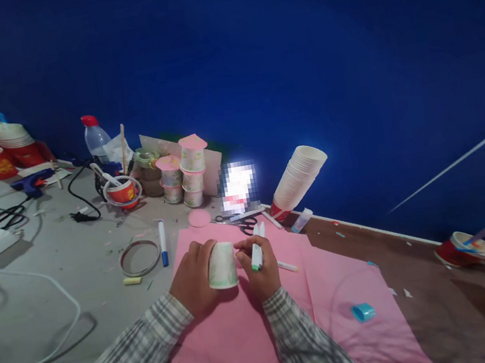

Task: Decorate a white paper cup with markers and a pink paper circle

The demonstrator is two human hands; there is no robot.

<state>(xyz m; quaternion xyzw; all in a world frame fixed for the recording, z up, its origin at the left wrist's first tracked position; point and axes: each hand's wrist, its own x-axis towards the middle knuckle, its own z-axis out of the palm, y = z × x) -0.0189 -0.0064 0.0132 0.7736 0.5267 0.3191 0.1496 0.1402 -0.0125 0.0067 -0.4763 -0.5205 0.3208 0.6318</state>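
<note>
Hands point(196, 279) hold cup point(222, 265) and markers point(258, 253) (scissors point(248, 225) just beyond).

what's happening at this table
A person is working over pink paper with both hands. The left hand holds a paper cup with green markings near its rim, and the right hand holds a green-tipped marker beside it. Behind them stand small stacks of decorated cups, some topped with pink paper. A tall, leaning stack of plain white cups is farther right.
</note>
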